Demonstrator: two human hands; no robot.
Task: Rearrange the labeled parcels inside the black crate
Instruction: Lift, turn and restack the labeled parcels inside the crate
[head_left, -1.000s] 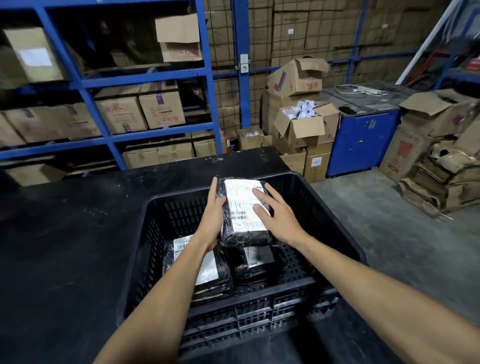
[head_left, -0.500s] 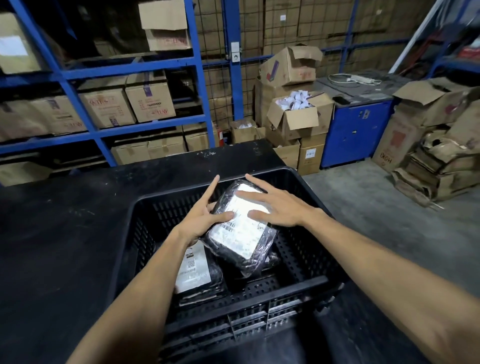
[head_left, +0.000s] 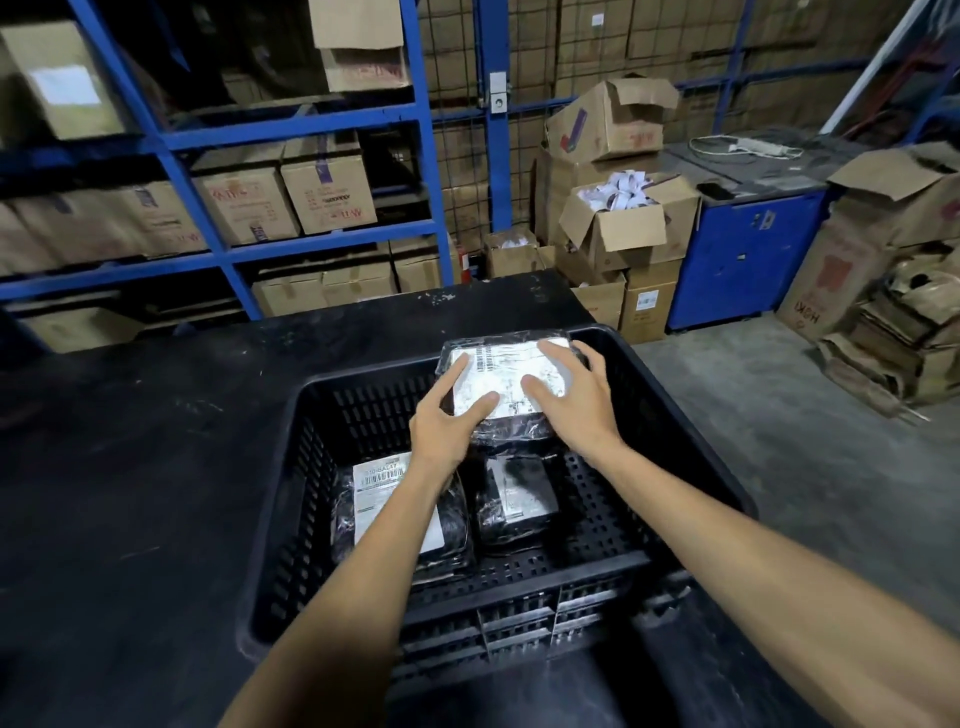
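Observation:
A black slotted crate (head_left: 291, 499) sits on a black table. Inside it, at the far side, a black-wrapped parcel with a white shipping label (head_left: 506, 379) is held between both hands. My left hand (head_left: 449, 421) grips its near-left corner, thumb on the label. My right hand (head_left: 574, 400) lies over its right side with fingers spread. Two more labeled parcels lie on the crate floor: one at the near left (head_left: 374, 499), partly hidden by my left forearm, and a smaller one (head_left: 517, 499) beside it at the centre.
The black table (head_left: 130, 467) extends left and behind the crate. Blue shelving (head_left: 218, 130) with cardboard boxes stands beyond. Open cartons (head_left: 623, 223), a blue cabinet (head_left: 748, 254) and flattened cardboard (head_left: 893, 338) stand on the concrete floor at right.
The held parcel has turned from a diagonal tilt to lie square at the crate's far side. Both hands moved with it, away from me.

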